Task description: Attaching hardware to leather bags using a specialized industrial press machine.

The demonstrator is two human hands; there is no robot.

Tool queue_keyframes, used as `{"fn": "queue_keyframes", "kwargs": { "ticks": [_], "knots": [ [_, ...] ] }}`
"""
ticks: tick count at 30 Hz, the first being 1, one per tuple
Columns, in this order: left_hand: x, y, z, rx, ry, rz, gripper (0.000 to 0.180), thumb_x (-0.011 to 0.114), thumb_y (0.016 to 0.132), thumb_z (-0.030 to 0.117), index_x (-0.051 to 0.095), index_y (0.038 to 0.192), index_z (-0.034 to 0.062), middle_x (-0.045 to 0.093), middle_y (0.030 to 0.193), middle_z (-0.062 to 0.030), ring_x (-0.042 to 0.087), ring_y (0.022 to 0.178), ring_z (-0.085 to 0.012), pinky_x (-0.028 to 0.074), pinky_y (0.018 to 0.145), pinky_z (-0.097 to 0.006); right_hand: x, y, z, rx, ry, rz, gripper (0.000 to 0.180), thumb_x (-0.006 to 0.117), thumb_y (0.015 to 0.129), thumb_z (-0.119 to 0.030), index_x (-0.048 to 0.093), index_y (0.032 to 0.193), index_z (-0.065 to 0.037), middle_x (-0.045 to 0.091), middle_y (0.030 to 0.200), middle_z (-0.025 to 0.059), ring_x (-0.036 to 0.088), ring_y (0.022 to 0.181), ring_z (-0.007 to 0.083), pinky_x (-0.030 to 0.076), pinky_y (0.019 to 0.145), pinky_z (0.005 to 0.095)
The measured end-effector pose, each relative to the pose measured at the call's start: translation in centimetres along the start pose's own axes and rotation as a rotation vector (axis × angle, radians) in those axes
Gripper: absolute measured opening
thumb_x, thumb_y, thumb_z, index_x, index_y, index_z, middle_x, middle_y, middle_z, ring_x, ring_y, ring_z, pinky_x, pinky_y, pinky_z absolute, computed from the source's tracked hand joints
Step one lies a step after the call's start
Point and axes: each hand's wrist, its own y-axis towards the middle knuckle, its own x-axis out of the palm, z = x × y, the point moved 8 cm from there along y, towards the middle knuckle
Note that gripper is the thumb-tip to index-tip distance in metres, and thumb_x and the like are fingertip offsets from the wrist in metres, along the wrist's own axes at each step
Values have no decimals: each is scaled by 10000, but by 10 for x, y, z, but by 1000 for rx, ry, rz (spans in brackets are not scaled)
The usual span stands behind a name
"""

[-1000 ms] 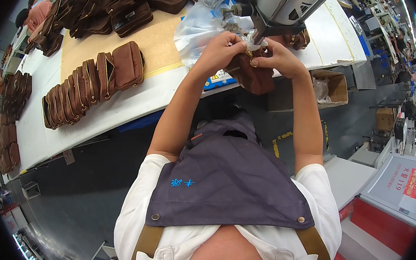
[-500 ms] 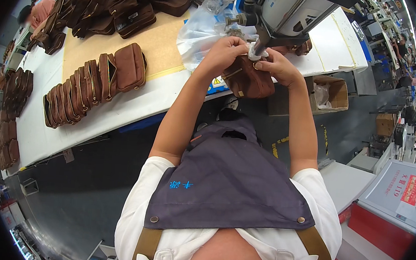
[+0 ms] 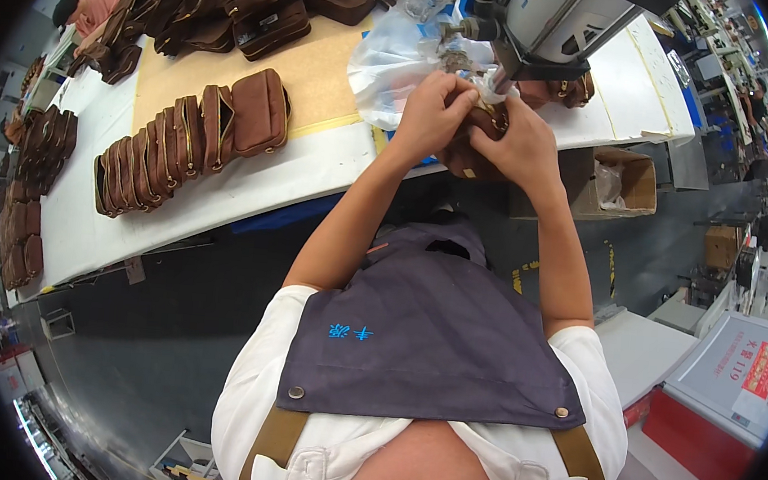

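The white worktable [image 3: 254, 176] carries a row of brown pouches [image 3: 189, 139] standing on edge to my left, and the grey machine [image 3: 554, 23] stands at its far edge ahead of me. Under the machine head, my left hand [image 3: 432, 110] and right hand [image 3: 522, 144] close together around one brown leather pouch [image 3: 472, 148], fingers pinching its top edge beside a crumpled clear plastic bag [image 3: 393, 69].
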Motion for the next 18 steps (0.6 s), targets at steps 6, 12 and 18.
{"fn": "queue_keyframes", "kwargs": {
  "ticks": [6,12,18],
  "knots": [
    [-118,-39,-66,155,614,407,204,690,770,109,655,962,46,634,997,-121,551,1013,-310,400,924,-409,-52,-38,45,36,-101,101,459,722,705,-264,603,1101,-65,672,854,143,655,784,329,517,736,402],
    [-221,-103,-147,-188,1384,473,484,721,765,229,561,1196,77,570,1158,-192,514,1110,-367,386,962,-453,-135,-47,193,572,-306,189,494,661,697,-411,656,1079,-98,690,958,185,657,926,356,508,838,434],
    [-231,-109,-158,-231,1335,406,444,670,811,180,545,1223,72,573,1198,-143,534,1117,-324,400,954,-439,-156,7,294,701,-385,597,636,666,683,-418,558,1224,-103,674,1045,194,641,990,362,502,874,432]
  ]
}}
